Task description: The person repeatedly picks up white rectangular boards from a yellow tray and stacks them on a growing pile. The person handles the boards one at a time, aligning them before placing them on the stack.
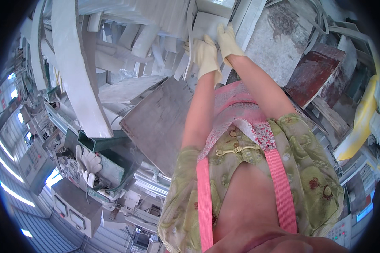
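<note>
White work gloves (pixel 88 164) on green bin (pixel 109 145), lower left. Centre top: left hand (pixel 207 57) and right hand (pixel 229 40), gloved, fingers flat against white stone slab (pixel 209 23) among stacked offcuts. Probably heavy, stiff, brittle; best gripped by opposite edges.

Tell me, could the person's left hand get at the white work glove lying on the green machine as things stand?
Probably not without letting go: the left hand is stretched out on the pale stone slab beside the right hand, while the white work glove lies far off to the side.
</note>
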### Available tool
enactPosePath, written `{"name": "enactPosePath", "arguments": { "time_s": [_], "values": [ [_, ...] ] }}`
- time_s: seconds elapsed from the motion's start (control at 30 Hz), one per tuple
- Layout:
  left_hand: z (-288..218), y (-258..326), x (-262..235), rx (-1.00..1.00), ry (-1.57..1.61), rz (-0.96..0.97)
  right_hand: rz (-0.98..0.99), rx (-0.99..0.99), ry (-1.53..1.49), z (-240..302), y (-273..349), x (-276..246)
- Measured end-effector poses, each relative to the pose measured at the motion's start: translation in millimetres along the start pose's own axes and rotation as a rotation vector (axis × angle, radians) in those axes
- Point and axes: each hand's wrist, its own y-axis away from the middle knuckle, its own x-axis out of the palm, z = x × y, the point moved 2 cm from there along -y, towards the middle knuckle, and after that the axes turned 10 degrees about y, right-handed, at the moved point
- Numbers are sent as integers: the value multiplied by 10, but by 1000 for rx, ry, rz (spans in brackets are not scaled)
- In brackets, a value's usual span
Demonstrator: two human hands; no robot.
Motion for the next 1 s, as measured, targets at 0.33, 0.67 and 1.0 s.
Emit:
{"name": "enactPosePath", "arguments": {
  "time_s": [0.33, 0.67, 1.0],
  "values": [
    [-227, 34, -331, 9, 49, 119, 17, 26, -36, 76, -113, 25],
    [-119, -30, -412, -85, 186, 178, 91, -78, -132, -262, 422, -1482],
    [716, 1214, -202, 277, 371, 380, -337, 435, 50, -3713, 3547, -3576]
  ]
}}
